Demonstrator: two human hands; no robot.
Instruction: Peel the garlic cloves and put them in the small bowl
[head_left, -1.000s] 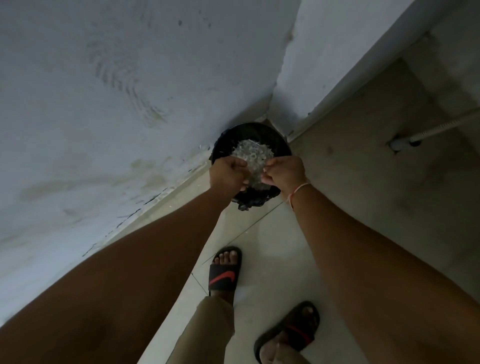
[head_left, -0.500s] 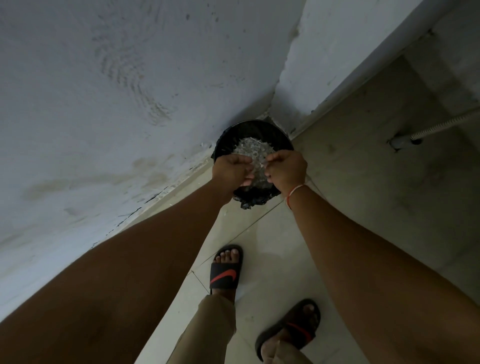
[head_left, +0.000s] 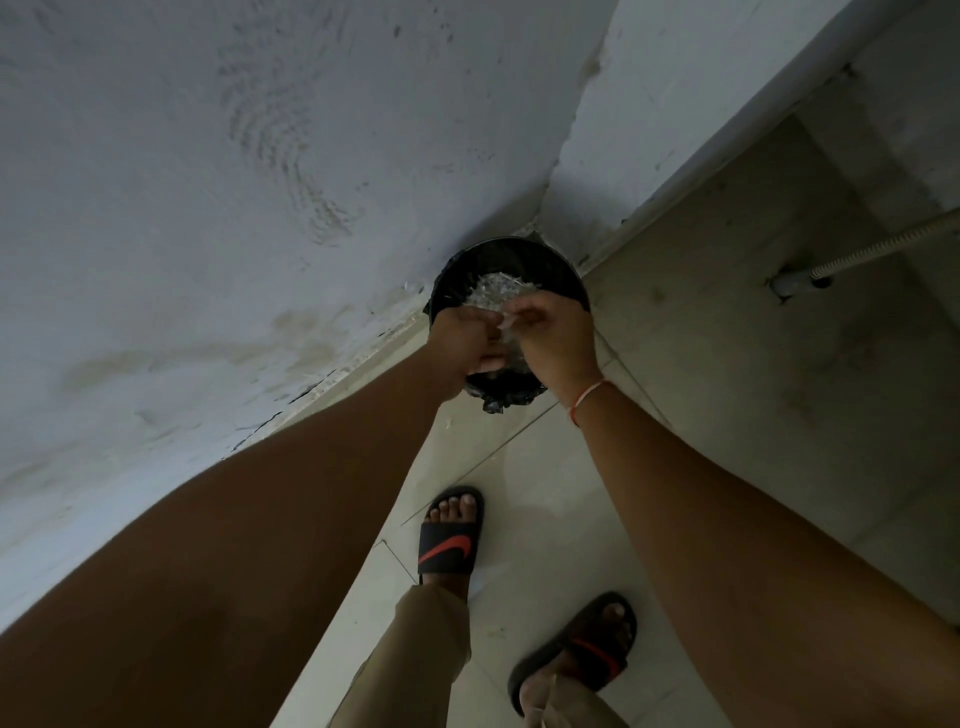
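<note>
While both arms reach forward and down, the person's hands meet over a black bin (head_left: 511, 260) that stands on the pale tiled floor (head_left: 545, 467) in the corner where two white walls join. The left hand (head_left: 465, 340) has its fingers curled inward, and the right hand (head_left: 556, 338), with an orange thread (head_left: 584, 399) at the wrist, has its fingertips pinched together. Between them sits a small pale scrap (head_left: 506, 325), thin and whitish like papery garlic skin; whether a clove lies inside it or inside the left fist cannot be told. The bin is lined with a black bag and holds a heap of pale, silvery flakes (head_left: 498, 288). Below, two feet in dark slides (head_left: 449, 540) with a red mark stand on the tiles. A grey hose (head_left: 883, 241) runs along the right.
</note>
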